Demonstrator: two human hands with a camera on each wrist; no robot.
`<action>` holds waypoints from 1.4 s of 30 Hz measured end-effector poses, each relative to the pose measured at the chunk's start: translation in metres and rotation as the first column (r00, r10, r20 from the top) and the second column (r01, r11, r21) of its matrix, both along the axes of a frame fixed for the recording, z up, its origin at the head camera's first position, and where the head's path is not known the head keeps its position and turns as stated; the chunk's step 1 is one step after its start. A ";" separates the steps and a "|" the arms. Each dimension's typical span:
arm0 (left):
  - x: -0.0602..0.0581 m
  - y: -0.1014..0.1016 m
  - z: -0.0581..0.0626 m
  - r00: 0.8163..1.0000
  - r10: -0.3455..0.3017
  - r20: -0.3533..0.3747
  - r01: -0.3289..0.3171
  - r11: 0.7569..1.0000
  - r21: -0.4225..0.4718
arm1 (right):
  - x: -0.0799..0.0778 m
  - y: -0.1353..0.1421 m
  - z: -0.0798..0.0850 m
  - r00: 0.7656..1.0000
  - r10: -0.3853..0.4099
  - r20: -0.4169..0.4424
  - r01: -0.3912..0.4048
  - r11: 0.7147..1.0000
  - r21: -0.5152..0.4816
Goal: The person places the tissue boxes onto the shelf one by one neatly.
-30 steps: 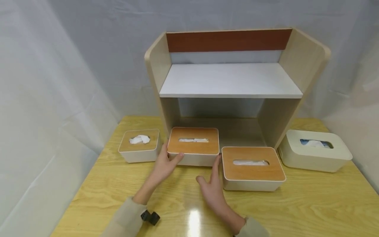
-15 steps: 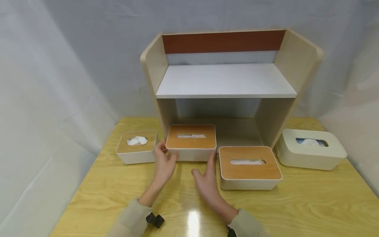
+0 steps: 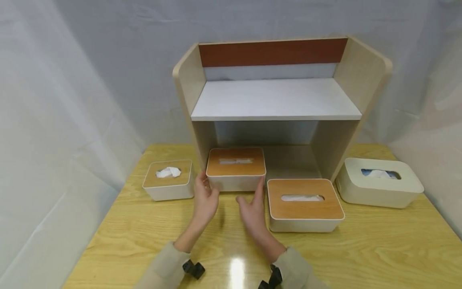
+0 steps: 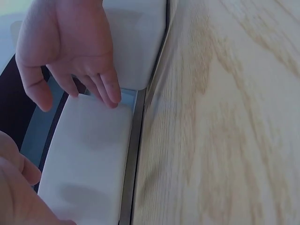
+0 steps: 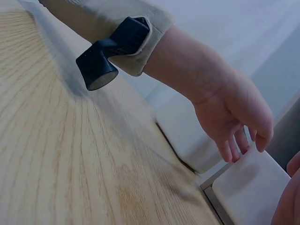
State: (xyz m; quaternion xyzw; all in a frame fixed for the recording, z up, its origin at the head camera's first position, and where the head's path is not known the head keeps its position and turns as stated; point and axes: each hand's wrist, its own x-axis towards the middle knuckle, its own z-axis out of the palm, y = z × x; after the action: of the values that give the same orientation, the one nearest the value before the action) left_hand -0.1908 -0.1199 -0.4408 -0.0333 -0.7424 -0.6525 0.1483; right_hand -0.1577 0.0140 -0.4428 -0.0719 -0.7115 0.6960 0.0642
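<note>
Slid a bit toward 12 o'clock since earlier frame: orange-topped tissue box [image 3: 236, 171], now at left end of lower opening in shelf unit [image 3: 276, 98]. Left to right: small tissue box [image 3: 169, 181] at its 9 o'clock. Left grip [image 3: 205, 204] relaxed, fingers along box's left side. Right grip [image 3: 252, 210] unclenched too, fingers extended at front right corner. Second orange-topped box [image 3: 305, 209] at 4, on table [image 3: 144, 233]. Cream box [image 3: 379, 188] at 3.

We find the tissue box [image 3: 236, 169], white-sided with a slotted orange-brown lid, upright just below centre of the head view.
</note>
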 end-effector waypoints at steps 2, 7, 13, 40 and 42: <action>-0.002 0.002 -0.001 0.999 -0.027 -0.032 0.029 0.999 0.046 | -0.002 0.000 0.000 1.000 -0.006 -0.001 0.006 1.000 0.003; -0.003 0.005 -0.002 0.999 0.026 -0.028 -0.028 0.995 -0.100 | -0.006 -0.003 -0.002 1.000 -0.012 0.021 0.012 1.000 0.011; -0.002 0.007 -0.002 0.999 0.034 0.033 -0.026 0.974 -0.227 | -0.009 -0.005 -0.006 0.999 -0.018 0.033 0.017 1.000 0.027; -0.010 0.016 -0.002 0.990 -0.077 0.121 0.107 0.957 -0.270 | -0.030 -0.004 -0.013 0.999 -0.042 0.016 0.041 0.998 0.056; -0.010 0.015 -0.001 0.990 -0.080 0.112 0.108 0.957 -0.269 | -0.030 -0.002 -0.013 0.999 -0.036 0.015 0.035 0.998 0.051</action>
State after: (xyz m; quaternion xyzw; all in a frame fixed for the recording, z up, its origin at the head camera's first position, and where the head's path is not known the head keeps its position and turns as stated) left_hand -0.2010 -0.1044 -0.4422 -0.0559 -0.8296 -0.5506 0.0737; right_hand -0.1873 0.0117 -0.4554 -0.0884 -0.7282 0.6758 0.0727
